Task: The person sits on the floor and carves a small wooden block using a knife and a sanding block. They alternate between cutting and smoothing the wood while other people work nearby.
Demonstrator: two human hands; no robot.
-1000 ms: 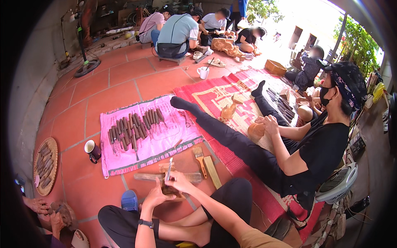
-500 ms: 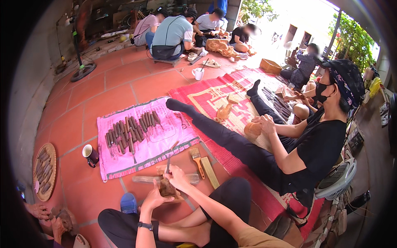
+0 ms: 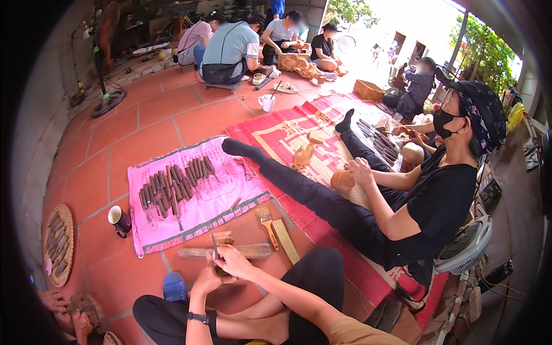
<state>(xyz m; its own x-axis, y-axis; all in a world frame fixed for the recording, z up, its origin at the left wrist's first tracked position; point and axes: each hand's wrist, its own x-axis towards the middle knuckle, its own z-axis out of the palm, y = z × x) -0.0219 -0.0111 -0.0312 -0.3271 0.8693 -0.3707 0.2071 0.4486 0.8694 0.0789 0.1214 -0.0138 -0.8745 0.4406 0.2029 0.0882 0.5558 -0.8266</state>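
Note:
Over my lap, my right hand (image 3: 233, 261) is closed round a chisel (image 3: 215, 246), a narrow dark tool held nearly upright. My left hand (image 3: 208, 280) grips a small brown wood carving (image 3: 229, 280), mostly hidden by my fingers, with its thumb up beside the chisel. The two hands are touching or nearly so. Just beyond them, a long wooden bar (image 3: 256, 250) lies across the tiles, and a small light wood piece (image 3: 223, 237) shows behind the chisel.
A flat brush (image 3: 267, 225) and a wood strip (image 3: 284, 241) lie right of the bar. Several carving tools (image 3: 172, 187) cover a pink cloth (image 3: 230, 215). A dark mug (image 3: 119, 221) stands left, near a woven tray (image 3: 70, 253). A co-worker's leg (image 3: 322, 192) stretches along the red mat (image 3: 253, 132).
My hands have drawn closer together, the left thumb now beside the chisel. The whole view has shifted slightly. In the background, one seated person has raised their head.

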